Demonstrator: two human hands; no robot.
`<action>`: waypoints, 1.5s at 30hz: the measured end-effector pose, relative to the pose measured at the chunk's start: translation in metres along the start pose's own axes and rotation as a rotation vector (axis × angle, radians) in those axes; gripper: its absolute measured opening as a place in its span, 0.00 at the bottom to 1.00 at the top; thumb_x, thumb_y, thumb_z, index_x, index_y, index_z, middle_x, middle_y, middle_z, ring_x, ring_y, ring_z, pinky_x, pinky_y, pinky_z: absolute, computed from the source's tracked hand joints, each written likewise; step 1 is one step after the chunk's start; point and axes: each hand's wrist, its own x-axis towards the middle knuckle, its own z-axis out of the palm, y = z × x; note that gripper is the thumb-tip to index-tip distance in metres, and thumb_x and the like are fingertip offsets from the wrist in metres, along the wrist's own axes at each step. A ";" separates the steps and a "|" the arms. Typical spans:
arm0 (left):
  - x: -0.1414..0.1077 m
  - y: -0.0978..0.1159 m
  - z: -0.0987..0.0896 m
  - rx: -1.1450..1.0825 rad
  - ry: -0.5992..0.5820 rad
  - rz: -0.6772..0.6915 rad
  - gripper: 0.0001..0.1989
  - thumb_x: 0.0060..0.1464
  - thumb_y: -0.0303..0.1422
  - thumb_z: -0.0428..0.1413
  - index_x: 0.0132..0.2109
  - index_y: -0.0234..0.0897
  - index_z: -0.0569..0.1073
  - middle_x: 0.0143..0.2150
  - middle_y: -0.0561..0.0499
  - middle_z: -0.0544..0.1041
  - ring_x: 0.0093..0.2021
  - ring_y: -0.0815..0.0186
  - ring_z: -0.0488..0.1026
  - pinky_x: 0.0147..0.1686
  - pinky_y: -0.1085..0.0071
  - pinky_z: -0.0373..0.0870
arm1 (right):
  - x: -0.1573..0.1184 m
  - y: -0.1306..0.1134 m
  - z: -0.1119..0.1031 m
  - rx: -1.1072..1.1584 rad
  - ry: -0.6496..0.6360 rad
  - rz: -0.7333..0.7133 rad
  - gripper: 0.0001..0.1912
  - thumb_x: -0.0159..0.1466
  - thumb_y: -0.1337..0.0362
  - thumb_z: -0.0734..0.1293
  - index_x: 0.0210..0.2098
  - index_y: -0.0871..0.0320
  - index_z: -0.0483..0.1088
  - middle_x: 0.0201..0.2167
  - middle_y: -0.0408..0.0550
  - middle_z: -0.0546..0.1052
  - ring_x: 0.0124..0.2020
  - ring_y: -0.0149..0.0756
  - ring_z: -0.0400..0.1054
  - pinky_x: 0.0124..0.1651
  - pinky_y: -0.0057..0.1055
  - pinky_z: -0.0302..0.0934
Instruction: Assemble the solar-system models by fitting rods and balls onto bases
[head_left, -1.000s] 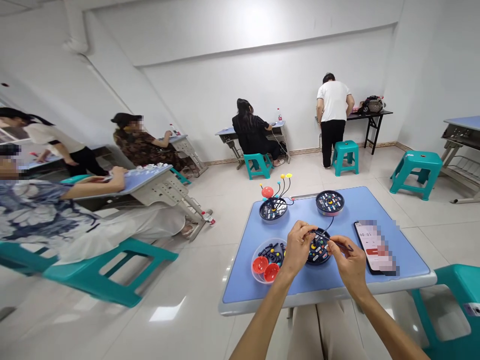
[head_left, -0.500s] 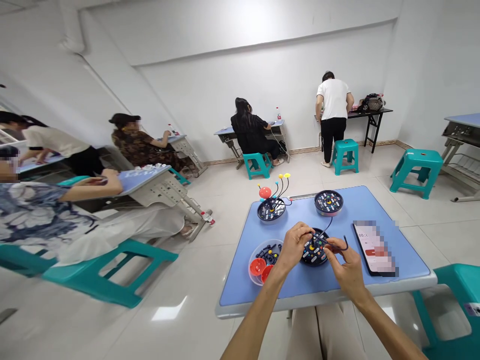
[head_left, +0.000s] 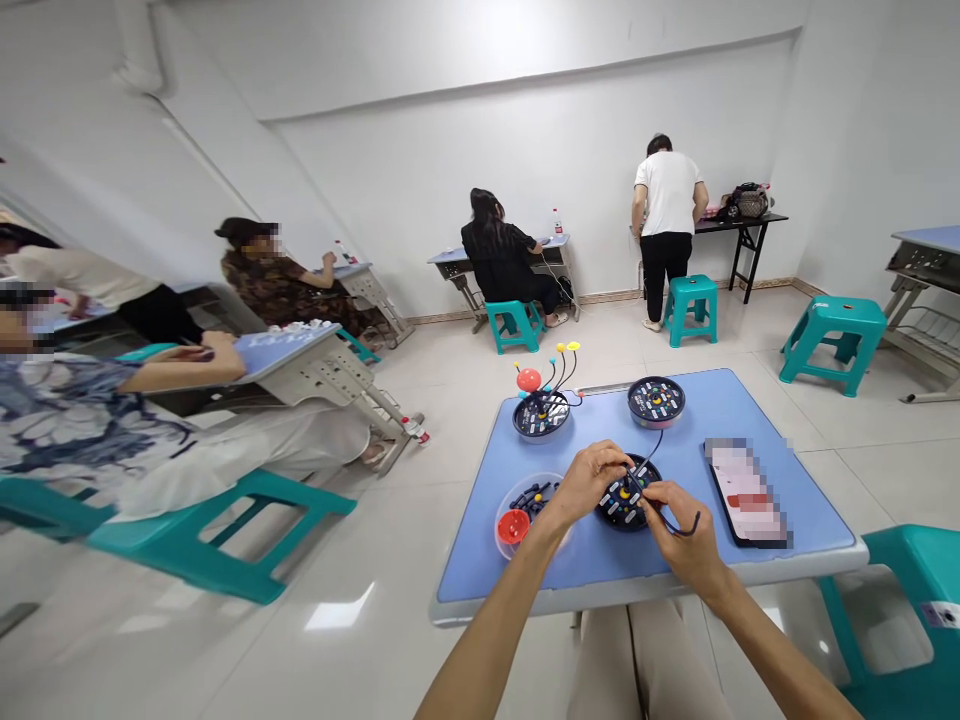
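Observation:
A round black base with coloured dots (head_left: 621,508) sits on the blue desk in front of me. Over it, my left hand (head_left: 596,478) pinches the upper end of dark curved rods. My right hand (head_left: 681,528) grips a dark rod (head_left: 686,527) whose hooked end sticks out to the right. Another thin rod arcs up behind my fingers. To the left, a clear bowl holds a red half-shell (head_left: 513,527) and small dark parts (head_left: 534,497). Where the rods meet is partly hidden by my fingers.
At the desk's back stand a base with a red ball and coloured-tipped rods (head_left: 541,415) and another round base (head_left: 656,402). A phone (head_left: 746,495) lies on the right. Teal stools (head_left: 834,340) and several people at other desks are around.
My right hand has moved slightly left, closer to my left hand, and the rod in it has tilted, its hooked end now lower. My left forearm covers more of the bowl.

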 end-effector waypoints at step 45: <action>0.013 -0.033 0.021 0.255 0.081 -0.340 0.11 0.46 0.24 0.60 0.39 0.36 0.82 0.24 0.53 0.76 0.29 0.66 0.71 0.31 0.73 0.65 | 0.019 0.051 -0.057 -0.521 -0.815 -0.359 0.47 0.52 0.83 0.54 0.70 0.55 0.48 0.68 0.54 0.59 0.66 0.42 0.57 0.61 0.42 0.62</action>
